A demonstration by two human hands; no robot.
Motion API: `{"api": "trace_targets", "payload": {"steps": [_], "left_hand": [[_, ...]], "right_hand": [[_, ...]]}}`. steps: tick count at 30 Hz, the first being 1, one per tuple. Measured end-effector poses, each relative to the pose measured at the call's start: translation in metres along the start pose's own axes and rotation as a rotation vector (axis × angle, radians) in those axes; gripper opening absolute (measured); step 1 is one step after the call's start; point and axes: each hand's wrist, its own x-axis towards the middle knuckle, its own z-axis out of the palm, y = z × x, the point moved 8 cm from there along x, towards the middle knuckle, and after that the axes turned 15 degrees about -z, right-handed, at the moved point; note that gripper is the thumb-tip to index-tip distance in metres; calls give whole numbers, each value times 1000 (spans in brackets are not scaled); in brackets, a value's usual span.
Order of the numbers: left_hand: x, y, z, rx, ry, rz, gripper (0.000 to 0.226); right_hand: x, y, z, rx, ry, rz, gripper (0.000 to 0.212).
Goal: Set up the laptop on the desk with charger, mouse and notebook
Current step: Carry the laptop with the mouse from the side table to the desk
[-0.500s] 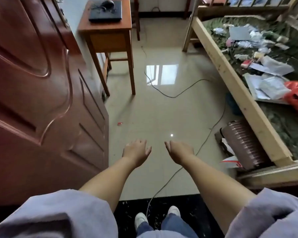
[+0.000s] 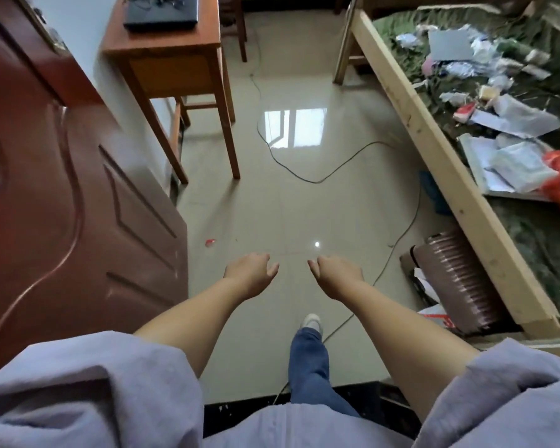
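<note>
A closed black laptop (image 2: 162,14) lies on the wooden desk (image 2: 172,50) at the top left, with dark cables bunched on its lid. My left hand (image 2: 251,273) and my right hand (image 2: 335,274) hang out in front of me over the tiled floor, far short of the desk. Both hold nothing, and their fingers are loosely curled and apart. The mouse is cut off by the frame's top edge. No notebook can be picked out.
A brown door (image 2: 72,205) stands open on the left. A wooden bed frame (image 2: 446,163) littered with papers runs along the right. A thin cable (image 2: 337,166) snakes across the floor. A ribbed brown suitcase (image 2: 459,282) lies under the bed's corner.
I have stepped forward through the doorway; my right foot now lands on the tiles. The desk and bed appear closer. Both hands stay empty.
</note>
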Motion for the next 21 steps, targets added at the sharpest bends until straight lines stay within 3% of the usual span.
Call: {"api": "trace_targets", "payload": {"steps": [9,21], "left_hand": [[141,82,-105,-99,21,-31,47],[363,93,-225,-121,-30,-64,48]], "right_hand": [[135,89,-107,-83,-4,-48,52],[375,150,-202,-64,-24,-33,54]]}}
